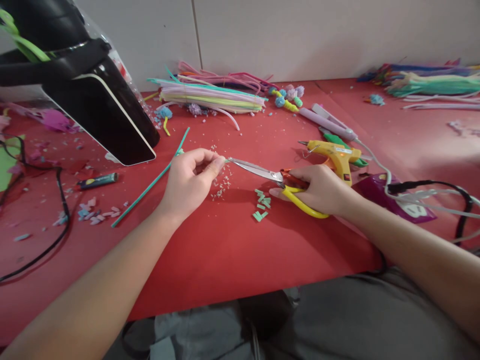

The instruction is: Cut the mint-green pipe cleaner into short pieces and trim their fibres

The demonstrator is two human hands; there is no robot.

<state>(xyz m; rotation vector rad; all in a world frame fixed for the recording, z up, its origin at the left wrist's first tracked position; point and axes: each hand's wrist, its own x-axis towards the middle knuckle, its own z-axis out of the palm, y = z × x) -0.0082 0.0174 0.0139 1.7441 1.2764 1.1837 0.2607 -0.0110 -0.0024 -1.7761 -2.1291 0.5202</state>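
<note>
My right hand [318, 187] is closed round the handles of a pair of scissors [260, 171], one yellow and one orange. The blades point left, and their tips meet the fingertips of my left hand [193, 180]. Thumb and forefinger there pinch something small and pale, mostly hidden by the fingers. A green pipe cleaner [150, 186] lies slanting on the table beside and behind my left hand. Short green cut pieces [262, 204] sit below the blades. Fine pale clippings [221, 189] are scattered under my left fingertips.
Bundled pipe cleaners [213, 97] lie against the wall. On the right are a yellow glue gun [333, 155], a lilac corded tool [330, 124], a purple box [397, 197] and cords. A black container [108, 110] stands left, near a marker [98, 181] and a black cable [62, 200].
</note>
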